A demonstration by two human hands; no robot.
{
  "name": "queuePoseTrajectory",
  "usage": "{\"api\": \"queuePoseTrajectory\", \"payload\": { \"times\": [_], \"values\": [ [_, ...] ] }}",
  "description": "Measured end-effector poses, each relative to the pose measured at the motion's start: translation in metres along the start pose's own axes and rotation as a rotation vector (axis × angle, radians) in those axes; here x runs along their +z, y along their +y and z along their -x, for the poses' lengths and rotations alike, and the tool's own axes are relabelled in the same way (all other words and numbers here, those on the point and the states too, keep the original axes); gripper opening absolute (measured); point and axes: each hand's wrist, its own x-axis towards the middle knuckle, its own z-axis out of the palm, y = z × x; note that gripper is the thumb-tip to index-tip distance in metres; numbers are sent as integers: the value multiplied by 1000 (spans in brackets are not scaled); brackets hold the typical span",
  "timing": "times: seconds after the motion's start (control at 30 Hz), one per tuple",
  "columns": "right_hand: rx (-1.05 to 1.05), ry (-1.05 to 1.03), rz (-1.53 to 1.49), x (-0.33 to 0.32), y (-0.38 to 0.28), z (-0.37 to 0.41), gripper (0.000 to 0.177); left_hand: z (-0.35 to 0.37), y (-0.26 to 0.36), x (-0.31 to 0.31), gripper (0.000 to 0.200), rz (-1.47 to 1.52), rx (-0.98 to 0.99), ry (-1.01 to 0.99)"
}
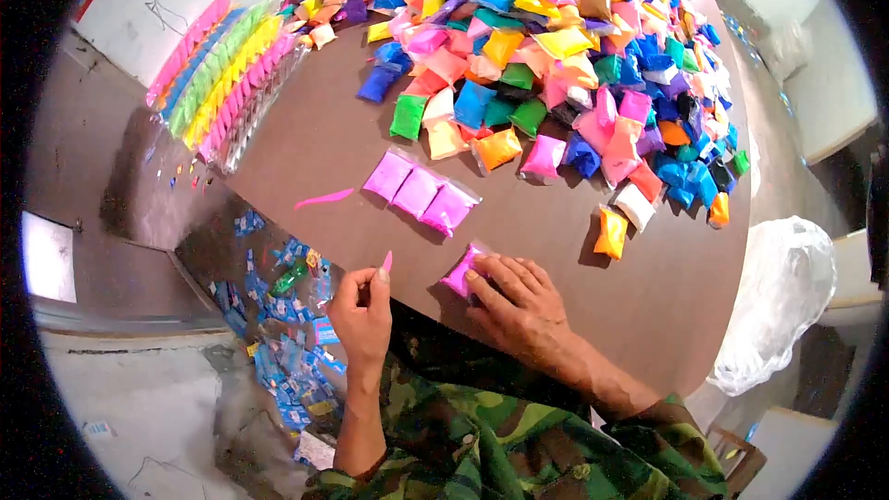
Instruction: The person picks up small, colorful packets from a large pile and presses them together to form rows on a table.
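Observation:
My left hand (363,307) is closed in a pinch at the table's near edge, around a small pink pointed strip (388,261). To its right, my right hand (523,304) holds a single pink packet (459,272) down against the tabletop, fingers resting over the packet's right side. Just beyond lie three pink packets (417,193) joined in a slanting row, in clear wrapping. A longer thin pink strip (324,198) rests flat to the left of that row.
A big heap of small packets in many colours (528,46) covers the far part of the brown table (324,143). Long strips of coloured packets (218,79) hang over the left edge. Blue wrappers (287,352) litter the floor; a clear plastic bag (778,301) is at the right.

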Motion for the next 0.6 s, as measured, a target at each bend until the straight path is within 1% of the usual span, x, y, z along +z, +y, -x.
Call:
{"api": "queuePoseTrajectory", "payload": {
  "times": [0.07,0.13,0.17,0.23,0.33,0.4,0.5,0.6],
  "values": [
    [30,-1,25,-2,-1,-8,46,0,-6,-4,15,13,24,-5],
    [65,-33,82,-4,3,-16,49,3,-10,-5,16,26,27,-8],
    [86,-49,113,-5,5,-20,50,5,-10,-7,17,11,5,-17],
    [93,-6,150,-3,9,-27,45,8,-9,-12,20,-17,-37,-41],
    [83,27,146,-5,12,-34,45,11,-10,-14,21,47,-92,-38],
    [50,48,154,-1,18,-34,46,12,-12,-18,20,34,-94,-46],
    [71,60,151,-5,10,-29,44,15,-20,-24,20,37,-101,-55],
    [69,99,141,-9,-1,-3,43,16,-30,-27,21,57,-103,-46]
  ]
}}
